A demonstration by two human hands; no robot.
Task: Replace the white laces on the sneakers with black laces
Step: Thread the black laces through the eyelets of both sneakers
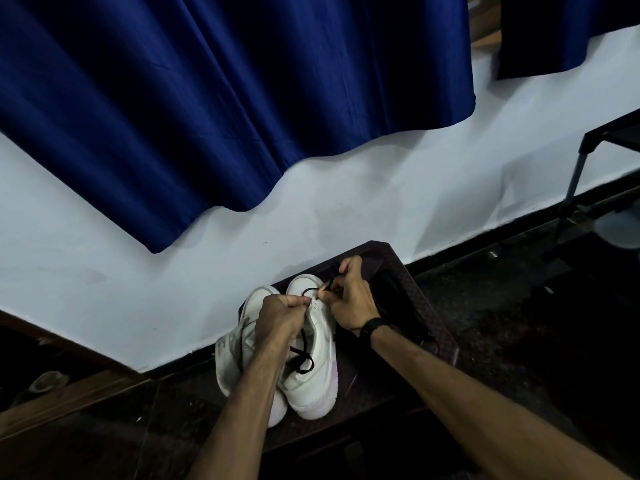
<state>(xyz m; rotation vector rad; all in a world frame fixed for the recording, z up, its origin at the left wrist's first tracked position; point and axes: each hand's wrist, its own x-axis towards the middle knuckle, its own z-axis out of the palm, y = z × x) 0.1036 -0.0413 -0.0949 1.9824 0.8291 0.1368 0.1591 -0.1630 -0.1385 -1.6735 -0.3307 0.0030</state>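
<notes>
Two white sneakers stand side by side on a dark brown stool (429, 317), toes pointing away from me. The right sneaker (318, 375) carries a black lace (303, 360) that loops loosely over its tongue. My left hand (282, 315) pinches the eyelet edge of the right sneaker near the toe end. My right hand (349, 299) pinches the black lace just beside it, at the same eyelet row, and wears a dark wristband. The left sneaker (230, 355) lies partly under my left forearm; no lace can be seen on it.
A white wall (173, 271) runs behind the stool, with a dark blue curtain (207, 98) hanging above. A dark bundle (398, 299) lies on the stool to the right of the shoes. A metal-legged stand (575, 181) is at the far right. The floor is dark.
</notes>
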